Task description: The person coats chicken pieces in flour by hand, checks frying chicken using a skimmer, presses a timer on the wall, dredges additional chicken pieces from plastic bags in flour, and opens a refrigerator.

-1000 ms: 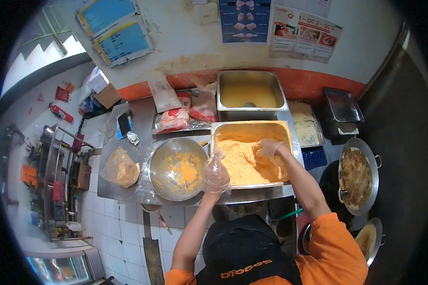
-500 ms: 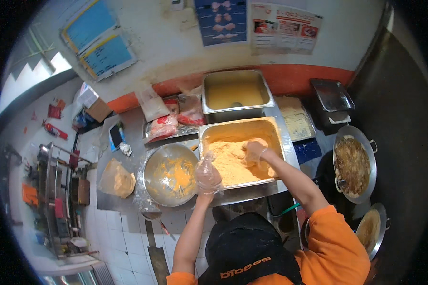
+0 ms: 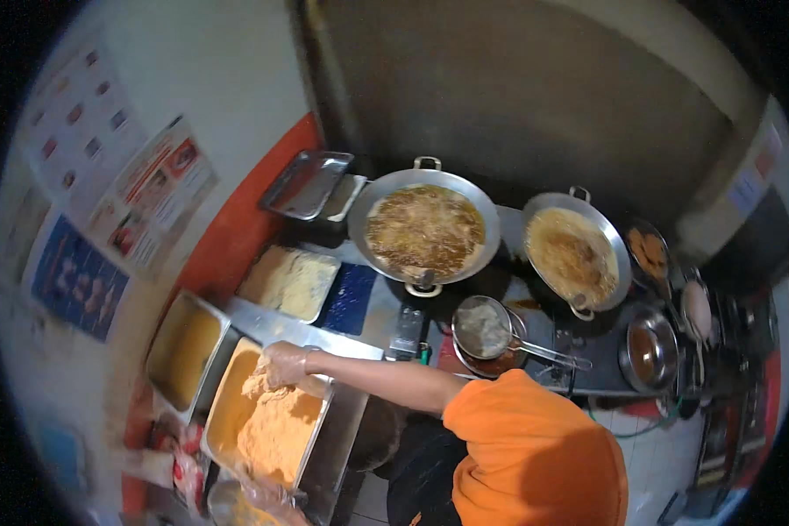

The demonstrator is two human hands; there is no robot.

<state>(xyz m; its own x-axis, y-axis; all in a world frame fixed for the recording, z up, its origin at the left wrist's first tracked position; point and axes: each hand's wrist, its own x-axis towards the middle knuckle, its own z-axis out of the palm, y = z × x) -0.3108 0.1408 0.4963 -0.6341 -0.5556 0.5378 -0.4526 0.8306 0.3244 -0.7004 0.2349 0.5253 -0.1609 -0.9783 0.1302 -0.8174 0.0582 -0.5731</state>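
Note:
A steel tub (image 3: pixel 222 379) holds orange-yellow breading flour (image 3: pixel 276 438). My right hand (image 3: pixel 285 363), in a clear plastic glove, is over the tub's far end. Its fingers are closed around a lumpy flour-coated piece of food (image 3: pixel 257 386), whose exact kind I cannot make out. My left hand (image 3: pixel 272 501), also gloved, is at the tub's near end, beside the steel mixing bowl (image 3: pixel 226 504). Blur and the frame's edge keep its fingers from showing clearly.
A tub of yellowish liquid (image 3: pixel 184 355) stands left of the flour. Beyond are a floury tray (image 3: pixel 289 282) and a blue tray (image 3: pixel 349 298). Two woks of bubbling oil, a large wok (image 3: pixel 425 230) and a smaller wok (image 3: pixel 577 254), stand right of them. A strainer (image 3: pixel 482 328) lies nearer.
My view has swung right, bringing the woks to the middle. My right hand has risen from the flour with a coated piece. My left hand now sits low in the picture.

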